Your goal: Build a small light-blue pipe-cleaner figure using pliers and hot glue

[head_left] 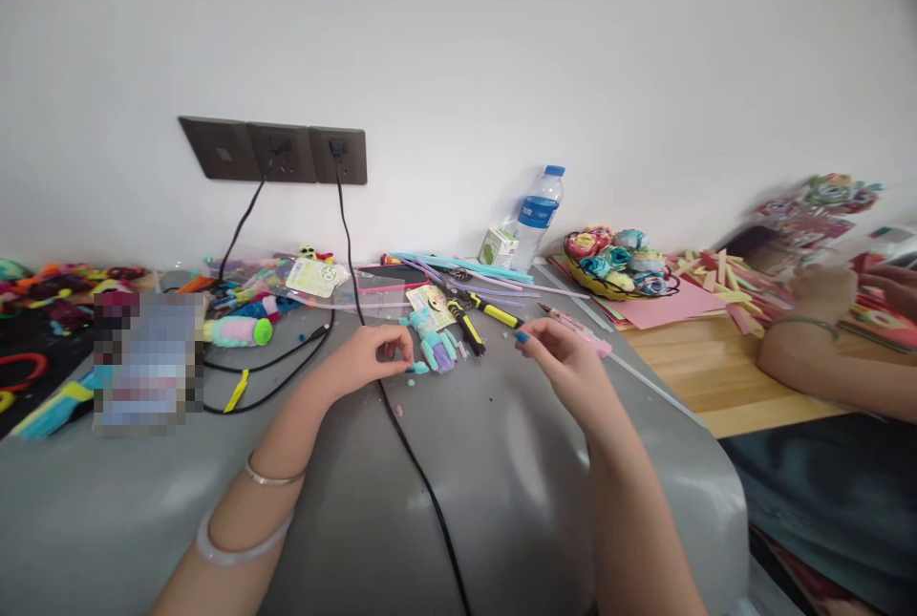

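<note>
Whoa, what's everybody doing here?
Someone has both hands over a gray table, where a fuzzy turquoise and purple figure lies. The left hand seems to pinch a small turquoise piece beside it. The right hand is near a tool with yellow and black handles, fingertips close together; I can't tell if it holds anything. Off to the right, another person's hand is blurry beside paper strips.

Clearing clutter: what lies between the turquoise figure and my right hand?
Between figure and right hand, the head view shows yellow-and-black tool handles and pale scraps.
</note>
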`<state>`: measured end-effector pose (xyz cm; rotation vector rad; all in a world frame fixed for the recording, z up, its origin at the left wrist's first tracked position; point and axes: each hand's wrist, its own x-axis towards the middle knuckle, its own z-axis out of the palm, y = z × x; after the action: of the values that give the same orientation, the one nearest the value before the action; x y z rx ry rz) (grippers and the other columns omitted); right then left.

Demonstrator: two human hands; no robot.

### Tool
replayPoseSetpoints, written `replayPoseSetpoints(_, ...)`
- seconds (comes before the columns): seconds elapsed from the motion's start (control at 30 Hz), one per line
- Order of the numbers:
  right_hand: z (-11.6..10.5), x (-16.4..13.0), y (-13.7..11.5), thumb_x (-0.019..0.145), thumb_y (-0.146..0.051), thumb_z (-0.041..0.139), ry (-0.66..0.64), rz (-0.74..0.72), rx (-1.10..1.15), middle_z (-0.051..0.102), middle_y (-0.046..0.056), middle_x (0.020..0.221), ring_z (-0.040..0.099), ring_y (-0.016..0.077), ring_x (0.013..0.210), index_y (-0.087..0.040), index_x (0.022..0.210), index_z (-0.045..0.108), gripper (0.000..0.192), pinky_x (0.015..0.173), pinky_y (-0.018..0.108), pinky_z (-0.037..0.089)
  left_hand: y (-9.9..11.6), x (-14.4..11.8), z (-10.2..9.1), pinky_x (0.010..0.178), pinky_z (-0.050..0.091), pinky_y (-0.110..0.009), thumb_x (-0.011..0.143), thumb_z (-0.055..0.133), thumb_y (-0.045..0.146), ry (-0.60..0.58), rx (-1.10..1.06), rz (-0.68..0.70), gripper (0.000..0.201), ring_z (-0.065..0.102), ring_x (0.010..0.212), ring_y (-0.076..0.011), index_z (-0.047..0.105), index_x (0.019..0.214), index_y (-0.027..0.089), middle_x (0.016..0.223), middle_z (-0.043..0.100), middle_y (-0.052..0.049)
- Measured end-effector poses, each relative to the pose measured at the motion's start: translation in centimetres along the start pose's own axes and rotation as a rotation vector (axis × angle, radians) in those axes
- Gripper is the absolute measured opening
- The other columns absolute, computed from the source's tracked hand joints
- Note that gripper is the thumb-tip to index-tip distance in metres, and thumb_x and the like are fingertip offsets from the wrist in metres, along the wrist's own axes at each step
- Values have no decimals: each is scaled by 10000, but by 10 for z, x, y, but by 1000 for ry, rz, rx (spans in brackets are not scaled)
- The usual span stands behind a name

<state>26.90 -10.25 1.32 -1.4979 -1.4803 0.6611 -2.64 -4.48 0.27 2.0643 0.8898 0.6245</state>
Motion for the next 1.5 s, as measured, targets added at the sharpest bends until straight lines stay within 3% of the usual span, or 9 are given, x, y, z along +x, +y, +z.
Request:
replayPoseSetpoints(0.2, -43, -29, 54, 770, -536, 568, 354, 233, -284, 622, 46, 630, 567, 218, 610, -235, 677, 540, 316, 589, 330, 407, -8, -1, -6, 719, 420, -260, 819, 630, 233, 8, 86, -20, 58, 540, 736, -148, 620, 782, 190, 802, 662, 13)
replayPoseSetpoints(0.27, -53, -34, 68, 738, -557, 550, 398, 341, -411, 620, 57, 601, 569, 236, 596, -242, 643, 519, 331, 566, 338, 393, -11, -1, -8, 720, 419, -260, 816, 628, 227, 22, 111, -29, 50, 553, 748, -153, 622, 782, 190, 814, 670, 10)
replayPoseSetpoints(0.57, -59, -16, 71, 740, -696, 517, 97, 523, -657, 620, 70, 526, 612, 266, 577, -245, 523, 590, 506, 527, 324, 382, -18, -2, -10, 702, 434, -257, 796, 619, 202, 30, 193, -48, 35, 592, 778, -175, 638, 768, 196, 807, 678, -2)
replayPoseSetpoints(0.8, -64, 0, 68, 737, -608, 572, 24, 554, -664, 604, 61, 503, 602, 243, 574, -247, 426, 555, 477, 534, 315, 386, -19, -4, -15, 694, 446, -258, 796, 543, 189, 69, 205, -59, 118, 595, 747, -167, 654, 836, 202, 844, 699, -8)
replayPoseSetpoints(0.97, -65, -8, 74, 680, -537, 583, 114, 559, -478, 619, 50, 508, 598, 233, 563, -225, 497, 625, 364, 548, 319, 414, -22, -3, -16, 695, 441, -258, 828, 507, 214, 184, 229, -77, 160, 614, 777, -171, 653, 891, 203, 914, 720, -21)
replayPoseSetpoints(1.17, -50, -32, 65, 655, -510, 657, 334, 391, 156, 703, 59, 692, 635, 209, 602, -216, 738, 580, 315, 565, 311, 470, -27, 2, -13, 677, 438, -255, 866, 509, 259, 283, 233, -64, 157, 613, 755, -164, 649, 907, 202, 906, 719, -24)
replayPoseSetpoints(1.27, -34, -39, 46, 692, -468, 722, 280, 280, 440, 710, 37, 767, 603, 166, 580, -232, 859, 541, 341, 552, 291, 459, -29, 3, -13, 664, 434, -251, 870, 509, 266, 308, 236, -73, 164, 612, 743, -162, 652, 915, 201, 879, 716, -25)
replayPoseSetpoints(1.4, -11, -39, 21, 807, -453, 693, 120, 196, 612, 482, -72, 541, 321, 82, 420, -224, 861, 526, 288, 451, 248, 266, -28, 3, -13, 648, 434, -255, 873, 505, 286, 312, 235, -88, 177, 616, 732, -168, 650, 921, 198, 860, 713, -28)
replayPoseSetpoints(1.5, 3, -38, 8, 876, -487, 618, -38, 203, 622, 411, -88, 481, 265, 85, 416, -203, 952, 558, 300, 447, 255, 197, -27, 3, -11, 658, 441, -262, 869, 503, 282, 321, 240, -81, 181, 627, 749, -175, 657, 922, 203, 877, 723, -26)
